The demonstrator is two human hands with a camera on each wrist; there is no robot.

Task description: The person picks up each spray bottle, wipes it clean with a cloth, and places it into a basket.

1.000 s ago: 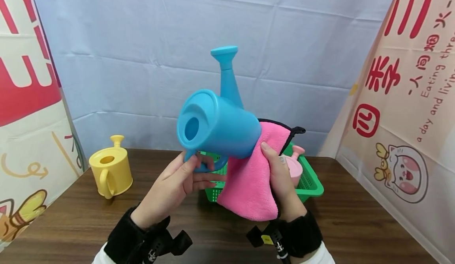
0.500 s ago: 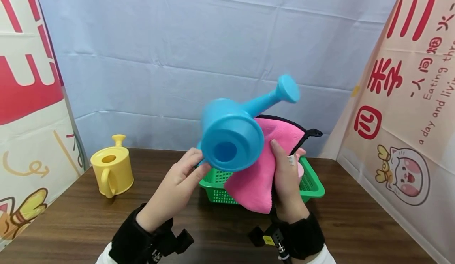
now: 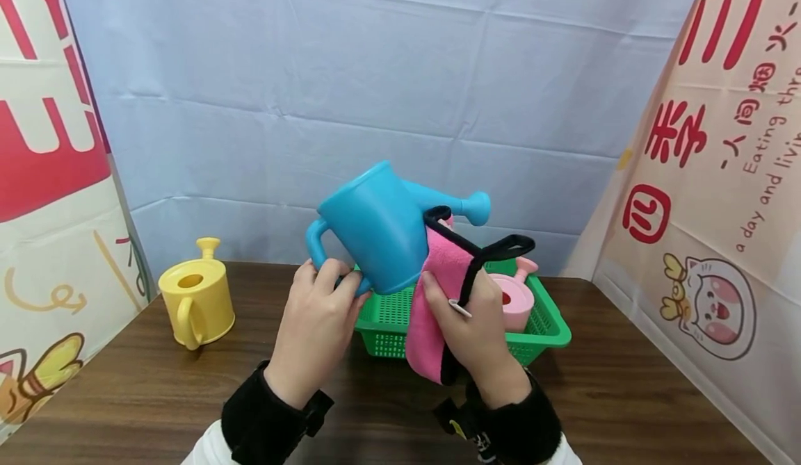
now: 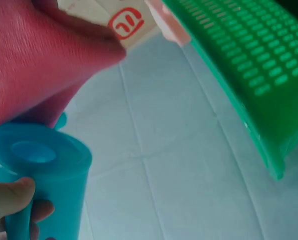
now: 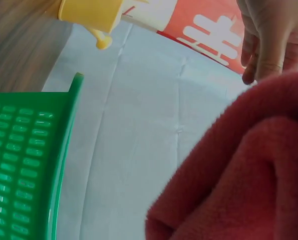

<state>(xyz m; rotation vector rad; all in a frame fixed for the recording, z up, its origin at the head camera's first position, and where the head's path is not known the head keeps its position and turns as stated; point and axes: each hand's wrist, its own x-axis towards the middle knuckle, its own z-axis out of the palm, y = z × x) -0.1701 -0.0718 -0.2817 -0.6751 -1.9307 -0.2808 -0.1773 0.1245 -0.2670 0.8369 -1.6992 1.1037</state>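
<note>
A blue watering can [image 3: 378, 232] is held up over the table, tilted with its spout pointing right. My left hand [image 3: 316, 315] grips its handle; in the left wrist view the thumb [image 4: 14, 195] lies over that handle. My right hand [image 3: 472, 329] holds a pink cloth [image 3: 432, 319] with black edging and a black hanging loop, bunched against the can's lower right side. Folds of the cloth [image 4: 44, 65] cover part of the can in the left wrist view. In the right wrist view the cloth [image 5: 248, 170] fills the lower right and hides the can.
A green perforated basket [image 3: 384, 343] stands on the brown wooden table [image 3: 375, 409] behind the hands. Inside it, at the right, sits a pink watering can [image 3: 516, 302]. A yellow watering can [image 3: 197, 305] stands on the left. Light blue fabric [image 3: 313, 69] hangs behind the table.
The blue watering can has turned from spout up to spout pointing right, its opening now out of the head view. My right hand has bunched the spread cloth smaller.
</note>
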